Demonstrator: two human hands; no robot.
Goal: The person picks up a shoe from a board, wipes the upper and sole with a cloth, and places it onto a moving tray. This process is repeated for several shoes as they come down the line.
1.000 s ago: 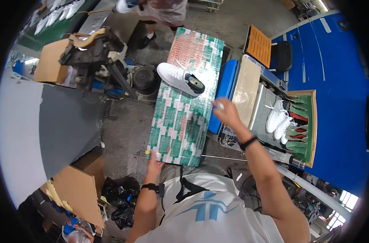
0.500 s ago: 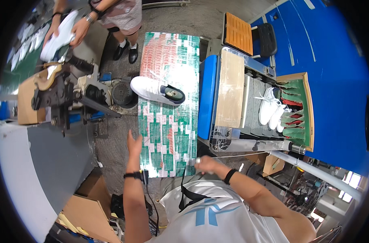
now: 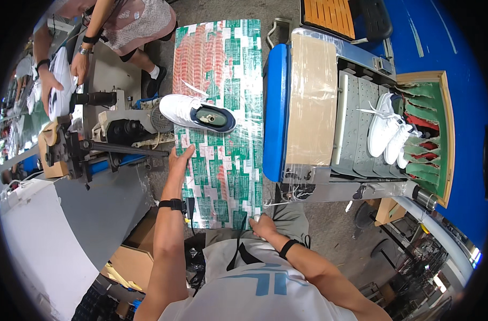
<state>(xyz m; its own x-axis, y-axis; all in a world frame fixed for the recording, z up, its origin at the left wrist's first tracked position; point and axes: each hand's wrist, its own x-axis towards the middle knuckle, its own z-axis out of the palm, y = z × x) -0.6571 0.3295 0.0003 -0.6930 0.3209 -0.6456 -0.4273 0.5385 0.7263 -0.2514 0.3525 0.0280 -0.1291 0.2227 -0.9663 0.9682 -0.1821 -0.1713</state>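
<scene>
A white lace-up sneaker [image 3: 193, 113] with a dark lining lies across a long table covered in green, white and red printed sheets [image 3: 222, 176] under clear film. Its toe points left, over the table's edge. My left hand [image 3: 181, 160] is at the table's left edge, just below the shoe and apart from it, with thumb and fingers spread. By the table's near right corner my right hand [image 3: 264, 227] is closed, with something small and whitish at its fingertips that I cannot make out.
Right of the table, a conveyor [image 3: 359, 117] carries several white sneakers [image 3: 380, 128] beside a green-and-red flap curtain [image 3: 428, 144]. A blue panel [image 3: 276, 112] borders it. At left stands a machine with a metal bar [image 3: 126, 148]. Beyond it, a co-worker's hands [image 3: 51, 88] hold a white shoe [image 3: 62, 83].
My left hand has moved up and reached the table's edge near the shoe. The view has shifted; the sneaker still lies on the table. The co-worker's shoe has turned more upright.
</scene>
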